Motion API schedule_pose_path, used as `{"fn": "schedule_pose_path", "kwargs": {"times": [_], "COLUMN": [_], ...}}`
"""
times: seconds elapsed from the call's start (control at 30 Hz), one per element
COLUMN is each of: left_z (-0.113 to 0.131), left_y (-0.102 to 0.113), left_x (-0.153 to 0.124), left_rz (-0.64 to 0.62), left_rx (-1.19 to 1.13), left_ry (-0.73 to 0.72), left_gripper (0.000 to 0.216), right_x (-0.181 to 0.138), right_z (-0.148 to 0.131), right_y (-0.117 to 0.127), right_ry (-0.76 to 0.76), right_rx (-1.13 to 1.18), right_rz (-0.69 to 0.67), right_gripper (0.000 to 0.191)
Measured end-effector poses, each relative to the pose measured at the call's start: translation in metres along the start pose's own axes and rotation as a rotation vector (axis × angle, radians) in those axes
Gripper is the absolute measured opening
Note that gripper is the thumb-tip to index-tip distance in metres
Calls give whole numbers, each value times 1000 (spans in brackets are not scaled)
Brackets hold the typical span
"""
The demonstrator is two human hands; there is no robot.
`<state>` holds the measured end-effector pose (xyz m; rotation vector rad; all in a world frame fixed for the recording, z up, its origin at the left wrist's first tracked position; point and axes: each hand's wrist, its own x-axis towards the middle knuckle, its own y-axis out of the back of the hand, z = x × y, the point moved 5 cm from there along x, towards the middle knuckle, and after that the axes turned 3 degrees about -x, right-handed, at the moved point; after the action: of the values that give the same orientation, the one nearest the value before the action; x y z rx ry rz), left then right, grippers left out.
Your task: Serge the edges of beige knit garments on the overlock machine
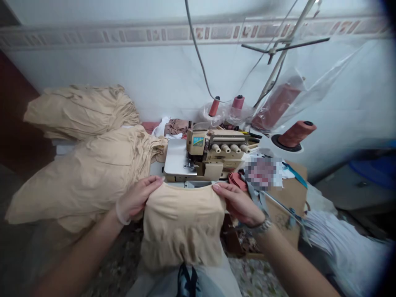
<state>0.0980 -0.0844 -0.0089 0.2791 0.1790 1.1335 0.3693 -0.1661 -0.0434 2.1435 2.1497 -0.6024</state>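
A beige fabric garment piece [185, 218] hangs between my two hands, its upper edge stretched nearly straight and its lower part draped over my lap. My left hand [139, 198] pinches the upper left corner between thumb and fingers. At the upper right corner, my right hand [236, 200] grips the same edge in a pinch. Just beyond the cloth stands a beige overlock sewing machine [213, 152] with a flat metal work plate [177, 159]. The cloth's upper edge is close to the machine's front; whether they touch I cannot tell.
Heaped beige garments [89, 173] lie left of the machine. Behind it and to the right are thread cones [293, 134] and a thread stand [286, 45]. A cardboard piece [287, 202] and a stack of white fabric [343, 243] are at right.
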Motion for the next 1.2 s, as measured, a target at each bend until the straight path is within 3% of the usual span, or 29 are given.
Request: {"fn": "schedule_pose_path", "kwargs": {"times": [0.1,0.2,0.43,0.5,0.57,0.63,0.7,0.8,0.87,1.0,1.1,1.2], "left_z": [-5,-6,5,10,15,16,9,-6,-12,-9,-4,-3], "left_y": [-4,-8,-30,-32,-38,-49,-59,-63,-62,-56,-54,-50], "left_x": [45,77,110,107,94,72,52,40,44,67,87,107], "left_rz": [137,211,244,285,305,247,145,36,-9,-11,-48,-99], "left_rx": [171,327,635,713,811,877,899,933,939,944,953,956], "left_ry": [-115,-200,-300,-321,-440,-623,-738,-723,-672,-571,-517,-428], "left_gripper": [37,23,15,15,16,19,27,42,45,40,43,47], "right_x": [34,52,70,72,74,63,46,27,21,30,42,51], "right_z": [12,14,-4,-10,-3,15,31,52,62,63,59,51], "right_y": [7,23,48,49,43,32,28,27,24,24,36,43], "right_ry": [89,227,499,492,332,145,51,-25,-53,48,138,178], "right_rx": [72,-9,-450,-497,-528,-536,-438,-91,18,-95,-48,-102], "right_rz": [193,383,677,601,260,-123,-270,-123,-28,139,292,270], "right_gripper": [42,45,48,47,43,37,35,40,43,37,36,40]}}
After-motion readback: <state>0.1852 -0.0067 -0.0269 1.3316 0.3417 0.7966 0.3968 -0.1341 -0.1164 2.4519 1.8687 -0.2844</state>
